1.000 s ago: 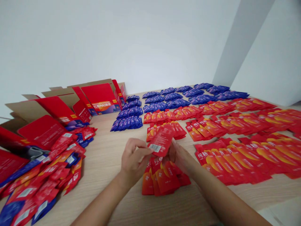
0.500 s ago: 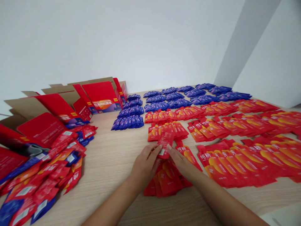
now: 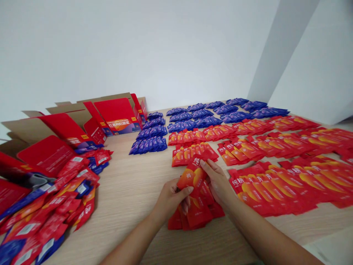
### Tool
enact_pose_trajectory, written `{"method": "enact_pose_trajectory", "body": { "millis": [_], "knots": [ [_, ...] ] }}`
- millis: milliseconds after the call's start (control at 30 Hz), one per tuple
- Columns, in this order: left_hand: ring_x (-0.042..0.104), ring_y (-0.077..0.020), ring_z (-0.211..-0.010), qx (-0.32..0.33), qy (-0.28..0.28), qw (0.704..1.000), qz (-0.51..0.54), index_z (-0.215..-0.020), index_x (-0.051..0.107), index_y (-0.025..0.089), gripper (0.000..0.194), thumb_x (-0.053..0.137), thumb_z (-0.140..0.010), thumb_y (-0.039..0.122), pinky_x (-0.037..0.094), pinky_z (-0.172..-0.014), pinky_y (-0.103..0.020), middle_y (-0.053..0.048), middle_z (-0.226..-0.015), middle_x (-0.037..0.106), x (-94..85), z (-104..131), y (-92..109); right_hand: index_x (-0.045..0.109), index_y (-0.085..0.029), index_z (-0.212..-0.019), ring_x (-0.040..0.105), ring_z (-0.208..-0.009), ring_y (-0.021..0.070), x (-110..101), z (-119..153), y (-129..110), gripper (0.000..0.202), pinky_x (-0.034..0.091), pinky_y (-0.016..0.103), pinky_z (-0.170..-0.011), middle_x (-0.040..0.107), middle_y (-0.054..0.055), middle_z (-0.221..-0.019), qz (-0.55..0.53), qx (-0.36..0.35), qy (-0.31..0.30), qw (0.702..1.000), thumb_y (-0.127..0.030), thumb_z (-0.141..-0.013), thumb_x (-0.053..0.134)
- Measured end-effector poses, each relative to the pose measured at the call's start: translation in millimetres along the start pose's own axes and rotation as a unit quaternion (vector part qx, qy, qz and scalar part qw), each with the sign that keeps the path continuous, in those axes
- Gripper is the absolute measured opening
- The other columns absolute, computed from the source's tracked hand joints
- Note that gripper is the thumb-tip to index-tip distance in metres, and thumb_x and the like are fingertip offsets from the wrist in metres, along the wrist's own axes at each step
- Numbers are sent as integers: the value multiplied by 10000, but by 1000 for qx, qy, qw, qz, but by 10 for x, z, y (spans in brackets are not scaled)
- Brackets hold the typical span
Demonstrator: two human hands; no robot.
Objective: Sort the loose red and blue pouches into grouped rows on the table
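Note:
Between my two hands is a red sachet (image 3: 191, 176) with an orange pattern and white lettering, tilted and held above the table. My left hand (image 3: 173, 197) pinches its lower left end, thumb on top. At the upper right end, my right hand (image 3: 216, 178) grips it between thumb and fingers. Just beneath lies a loose pile of red sachets (image 3: 197, 215), partly hidden by my hands. Behind the held sachet, a fanned row of red sachets (image 3: 182, 156) rests on the table.
Several overlapping rows of red sachets (image 3: 275, 187) spread to the right. Blue sachets (image 3: 150, 144) lie in fanned groups farther back. On the left, a mixed heap of red and blue sachets (image 3: 52, 209) sits before open red cartons (image 3: 116, 114). A white wall (image 3: 165, 48) stands behind the table.
The sachet has been turned over, from its barcode side to its orange-patterned front, and lifted slightly. My right hand has moved up to its top end; my left hand grips lower.

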State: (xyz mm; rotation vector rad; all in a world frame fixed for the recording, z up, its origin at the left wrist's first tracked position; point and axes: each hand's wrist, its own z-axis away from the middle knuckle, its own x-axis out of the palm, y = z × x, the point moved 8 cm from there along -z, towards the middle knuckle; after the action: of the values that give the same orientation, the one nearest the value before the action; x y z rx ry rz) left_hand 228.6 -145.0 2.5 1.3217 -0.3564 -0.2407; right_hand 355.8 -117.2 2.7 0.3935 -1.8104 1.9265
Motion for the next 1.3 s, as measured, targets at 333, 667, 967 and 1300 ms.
{"method": "enact_pose_trajectory", "body": {
  "millis": [333, 667, 967, 1300],
  "knots": [
    [483, -80, -297, -19, -47, 998, 22, -613, 503, 150, 396, 706, -659, 486, 401, -309, -166, 22, -403, 556, 129, -4, -91, 555, -237, -747, 676, -638, 217, 66, 17, -98, 335, 530, 295, -520, 709, 2, -696, -54, -12, 16, 998, -434, -601, 784],
    [470, -86, -305, -15, -81, 997, 8, -626, 516, 152, 432, 727, -620, 529, 378, -317, -184, 18, -417, 561, 218, 69, -18, 478, -213, -578, 473, -422, 119, -8, 27, -289, 409, 386, 237, -411, 546, -40, -497, 63, -88, 1, 994, -537, -726, 679],
    [589, -133, -603, 79, 22, 993, 90, -758, 654, 140, 362, 758, -620, 458, 468, -617, -244, -8, -665, 668, 11, 17, 274, 491, -210, -565, 451, -530, 126, 334, 175, -106, 427, 375, 243, -505, 496, -33, -562, 225, -81, -157, 958, -574, -775, 566],
    [560, -113, -511, 42, 67, 980, 184, -699, 679, 129, 303, 806, -557, 366, 440, -567, -231, -2, -573, 648, -64, 5, 149, 504, -211, -659, 500, -679, 159, 438, 206, -165, 298, 396, 266, -637, 531, -14, -667, 333, -133, -200, 912, -440, -846, 472]
  ]
}}
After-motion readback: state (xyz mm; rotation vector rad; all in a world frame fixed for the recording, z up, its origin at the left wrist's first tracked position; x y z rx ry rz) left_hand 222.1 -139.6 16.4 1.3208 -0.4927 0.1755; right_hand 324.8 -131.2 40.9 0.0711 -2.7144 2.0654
